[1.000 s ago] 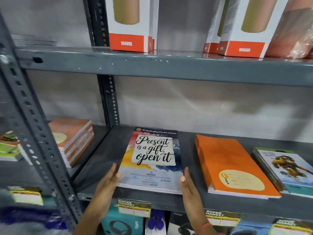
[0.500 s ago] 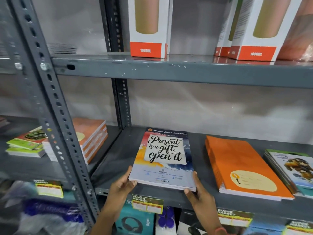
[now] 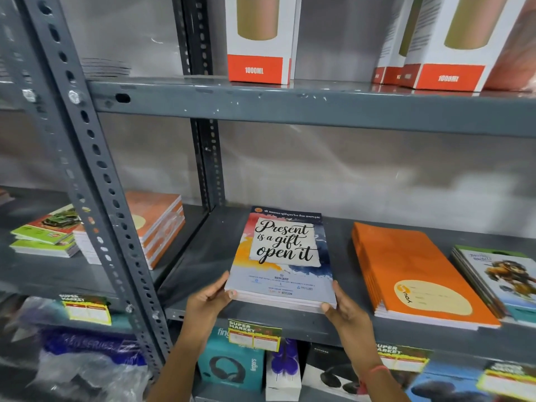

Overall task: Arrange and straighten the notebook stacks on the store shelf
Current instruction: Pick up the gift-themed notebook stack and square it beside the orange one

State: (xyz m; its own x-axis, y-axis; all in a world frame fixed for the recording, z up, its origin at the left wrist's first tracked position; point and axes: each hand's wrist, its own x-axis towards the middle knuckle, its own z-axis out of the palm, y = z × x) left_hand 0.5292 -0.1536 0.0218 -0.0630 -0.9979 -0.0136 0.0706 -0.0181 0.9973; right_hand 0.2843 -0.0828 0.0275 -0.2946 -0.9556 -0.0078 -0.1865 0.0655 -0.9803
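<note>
A stack of notebooks with a "Present is a gift, open it" cover (image 3: pixel 282 253) lies on the grey metal shelf (image 3: pixel 203 262), its near edge at the shelf's front. My left hand (image 3: pixel 207 301) grips the stack's near left corner, thumb on the front edge. My right hand (image 3: pixel 345 310) grips the near right corner. To the right lies an orange notebook stack (image 3: pixel 417 274), turned slightly askew. Further right sits a stack with a cartoon lion cover (image 3: pixel 499 281), cut off by the frame.
A perforated upright (image 3: pixel 95 204) stands left of the stack. Beyond it lie an orange-and-white notebook stack (image 3: pixel 156 224) and green car-cover books (image 3: pixel 43 230). Boxes marked 1000ML (image 3: pixel 259 39) stand on the shelf above. Headphone boxes (image 3: pixel 232 364) and price tags (image 3: pixel 253 335) sit below.
Both hands slid from the stack's sides to its near corners and took hold there. The view shifted left and slightly down.
</note>
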